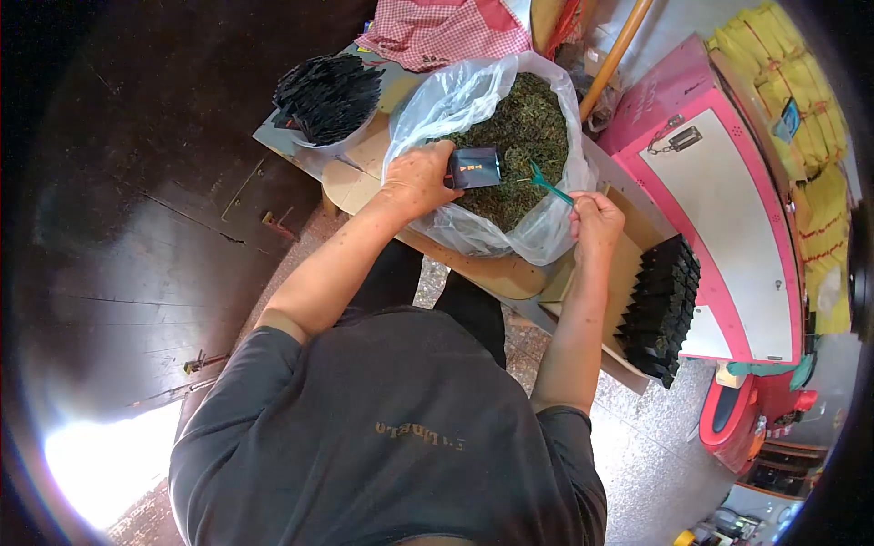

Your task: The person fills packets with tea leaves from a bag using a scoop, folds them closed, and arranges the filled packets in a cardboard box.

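My left hand [421,180] is closed on a small black tea pouch [477,167] with TEA lettered on it, held over a clear plastic bag [435,100]. Dried tea leaves [523,118], dark green and loose, fill that bag. From the right, my right hand [596,218] pinches the handle of a thin green plastic fork [552,187]. Its tip, which looks pronged, is over the leaves, a little apart from the pouch. Whether the tip carries any leaves is too small to tell.
A tub of black pouches [330,96] stands on the left of the bench. At the right, a cardboard box [608,314] holds a row of black pouches [660,309]. Beyond it are a pink-and-white cabinet [719,209] and yellow packs [774,55]. A checked cloth [446,35] lies behind the bag.
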`<state>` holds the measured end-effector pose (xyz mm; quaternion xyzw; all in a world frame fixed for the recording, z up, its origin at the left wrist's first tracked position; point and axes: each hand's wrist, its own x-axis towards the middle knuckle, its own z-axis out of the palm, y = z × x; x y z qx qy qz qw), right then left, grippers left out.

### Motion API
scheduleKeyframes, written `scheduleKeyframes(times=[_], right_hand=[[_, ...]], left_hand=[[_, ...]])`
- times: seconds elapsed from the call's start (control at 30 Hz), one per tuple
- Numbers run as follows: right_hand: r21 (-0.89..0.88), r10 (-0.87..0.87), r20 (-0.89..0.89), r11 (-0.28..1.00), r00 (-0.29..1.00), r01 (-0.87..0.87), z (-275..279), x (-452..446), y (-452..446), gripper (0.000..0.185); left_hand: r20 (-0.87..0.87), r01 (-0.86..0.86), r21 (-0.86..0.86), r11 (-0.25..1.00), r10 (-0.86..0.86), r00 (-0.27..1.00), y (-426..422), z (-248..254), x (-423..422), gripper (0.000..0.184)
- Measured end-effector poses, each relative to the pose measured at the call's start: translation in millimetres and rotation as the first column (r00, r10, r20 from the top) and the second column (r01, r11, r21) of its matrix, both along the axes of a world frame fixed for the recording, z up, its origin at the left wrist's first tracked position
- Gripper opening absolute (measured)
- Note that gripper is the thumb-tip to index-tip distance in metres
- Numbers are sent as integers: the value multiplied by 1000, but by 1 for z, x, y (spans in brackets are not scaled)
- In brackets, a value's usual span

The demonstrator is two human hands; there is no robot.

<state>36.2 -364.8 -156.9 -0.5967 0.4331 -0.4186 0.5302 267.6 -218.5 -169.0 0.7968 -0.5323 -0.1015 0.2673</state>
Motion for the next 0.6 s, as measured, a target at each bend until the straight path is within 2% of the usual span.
scheduleKeyframes(times=[0.2, 0.37, 0.6], right_hand=[[-20, 63, -18, 998, 998, -63, -6, 0, 0, 16], [-49, 107, -64, 993, 992, -111, -10, 4, 1, 16], [-96, 31, -94, 995, 995, -40, -14, 0, -6, 17]], left_hand=[[62, -13, 66, 998, 9, 998, -2, 4, -3, 50], [83, 5, 29, 1000, -8, 997, -5, -1, -3, 51], [187, -17, 17, 1000, 13, 982, -5, -4, 3, 52]])
